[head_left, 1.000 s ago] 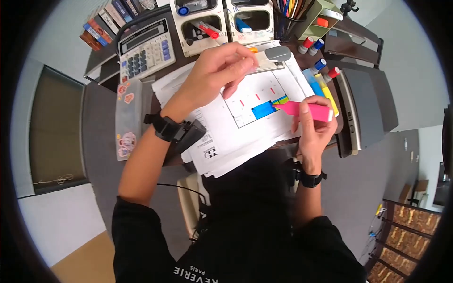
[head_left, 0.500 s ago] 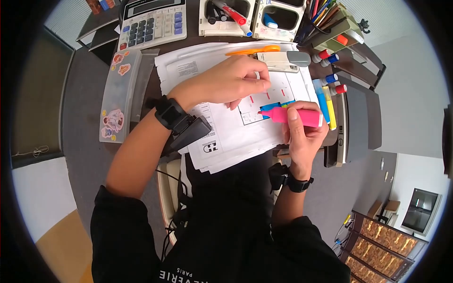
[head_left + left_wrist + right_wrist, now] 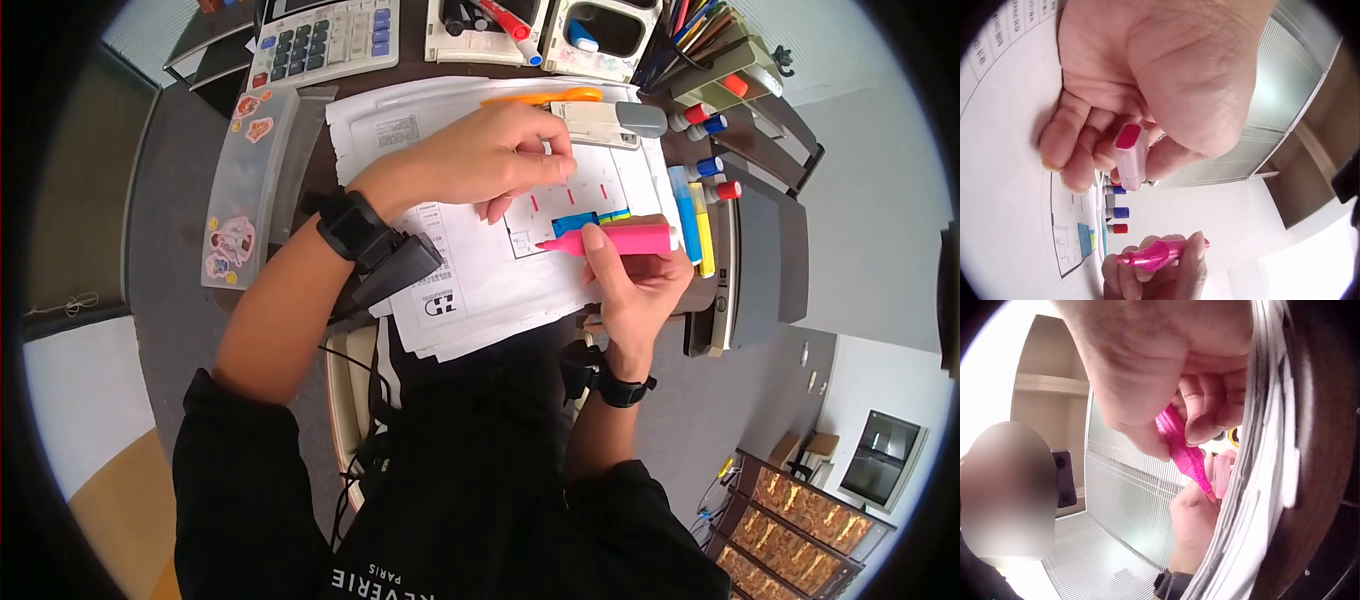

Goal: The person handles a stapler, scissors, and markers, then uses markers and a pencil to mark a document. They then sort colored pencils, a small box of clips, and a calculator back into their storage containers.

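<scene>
My right hand grips an uncapped pink highlighter, its tip pointing left, close over a printed floor plan just left of a blue-filled block. In the left wrist view the pink highlighter lies between thumb and fingers. Between the thumb and fingers of my left hand is a clear cap with a pink end, hidden in the head view. That hand sits over the upper left of the plan. Several short red marks show on the sheet, with green beside the blue.
Behind the paper stack are orange scissors, a stapler and a calculator. Blue and yellow highlighters lie at the right, by upright red- and blue-capped bottles. A stickered translucent case lies left.
The highlighter tip has moved left, from the right end of the blue block to past its left end. The head view has shifted. My left hand keeps over the plan's upper left.
</scene>
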A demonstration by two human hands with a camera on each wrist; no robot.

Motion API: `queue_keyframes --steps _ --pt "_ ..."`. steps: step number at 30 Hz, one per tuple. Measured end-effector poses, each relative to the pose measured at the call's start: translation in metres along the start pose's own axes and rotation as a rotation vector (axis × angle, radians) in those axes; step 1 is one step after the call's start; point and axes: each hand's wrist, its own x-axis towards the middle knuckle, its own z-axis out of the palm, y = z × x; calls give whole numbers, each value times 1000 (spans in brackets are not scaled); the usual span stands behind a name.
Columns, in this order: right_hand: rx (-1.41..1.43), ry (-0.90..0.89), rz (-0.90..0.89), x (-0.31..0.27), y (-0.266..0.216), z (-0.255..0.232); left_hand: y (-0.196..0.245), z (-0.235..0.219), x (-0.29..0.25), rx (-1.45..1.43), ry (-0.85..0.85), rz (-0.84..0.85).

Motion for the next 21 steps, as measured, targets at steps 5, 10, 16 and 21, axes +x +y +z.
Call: queue_keyframes --steps 5,10,16,21 --pt "-16 81 -73 2 13 5 2 0 -2 9 8 13" --pt "165 105 18 7 15 -2 3 2 -3 28 8 35" --pt "203 -8 40 21 21 -19 0 4 -1 6 6 14" --pt "157 9 50 22 24 -32 0 7 0 -11 -3 20"
